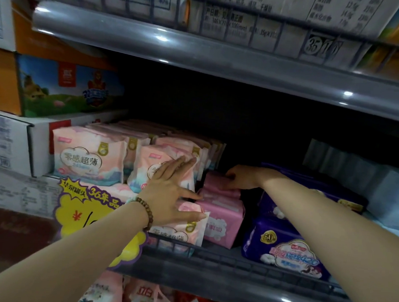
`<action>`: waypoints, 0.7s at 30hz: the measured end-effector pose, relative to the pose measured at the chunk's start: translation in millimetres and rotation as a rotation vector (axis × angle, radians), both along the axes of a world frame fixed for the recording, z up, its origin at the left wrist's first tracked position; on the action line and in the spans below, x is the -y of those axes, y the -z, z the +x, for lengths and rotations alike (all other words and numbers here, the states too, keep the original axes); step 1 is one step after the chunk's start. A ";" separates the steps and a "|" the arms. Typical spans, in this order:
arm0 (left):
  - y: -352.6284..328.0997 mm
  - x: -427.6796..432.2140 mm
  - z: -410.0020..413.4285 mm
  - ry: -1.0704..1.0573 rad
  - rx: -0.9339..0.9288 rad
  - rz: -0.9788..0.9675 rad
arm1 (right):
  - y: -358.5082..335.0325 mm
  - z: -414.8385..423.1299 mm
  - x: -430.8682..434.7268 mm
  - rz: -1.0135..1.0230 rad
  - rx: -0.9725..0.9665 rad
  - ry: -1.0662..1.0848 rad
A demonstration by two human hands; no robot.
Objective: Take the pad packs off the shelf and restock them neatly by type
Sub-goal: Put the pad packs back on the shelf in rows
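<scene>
While the left hand (168, 190) lies flat with straight fingers on the peach packs (87, 154), grasping nothing, the right hand (241, 177) reaches deeper into the shelf (233, 279). It curls its fingers over the far end of the pink packs (220, 212), gripping them. A bead bracelet (144, 210) sits on the left wrist.

Behind its wire rail (211, 255) the shelf holds several sorts. Peach packs fill the left part in rows running far back, with another one lower down at the rail, under the left hand. The pink packs stand in a row in the middle, just right of the peach ones and touching them. Purple packs (285, 252) lie to the right, a dark gap between them and the pink row. Pale packs (354, 168) at the far right are too blurred to tell apart.

The nearest peach pack reads "零感超薄". A purple pack carries a gold "50" badge and the figure "420". White writing on the near pink pack is too blurred to read. A yellow tag (93, 210) hanging at the shelf's left front shows "36年品" and a red "¥". Left of the shelf sit a white box (14, 141) and, above it, a blue-green box (65, 88) with cartoon art. Boxes on the upper shelf (221, 59) bear printed tables and a large "35".
</scene>
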State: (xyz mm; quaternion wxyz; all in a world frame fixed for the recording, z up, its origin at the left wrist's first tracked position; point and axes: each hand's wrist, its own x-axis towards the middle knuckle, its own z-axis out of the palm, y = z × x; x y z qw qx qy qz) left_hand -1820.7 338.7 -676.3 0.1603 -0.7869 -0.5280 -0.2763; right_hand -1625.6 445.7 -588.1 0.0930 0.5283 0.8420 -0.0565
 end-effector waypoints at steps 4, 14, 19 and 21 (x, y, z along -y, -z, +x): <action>-2.3 1.4 0.7 0.005 0.021 -0.013 | 3.7 1.4 -3.6 -0.005 -0.035 0.008; -5.2 2.7 2.1 -0.023 -0.011 -0.043 | -63.2 6.2 28.2 0.242 -0.491 -0.176; -5.1 3.8 1.7 -0.080 0.019 -0.069 | -68.4 -5.3 37.0 0.188 -0.383 -0.234; -3.7 2.6 1.3 -0.059 0.013 -0.049 | -58.2 -5.9 39.5 0.181 -0.502 -0.184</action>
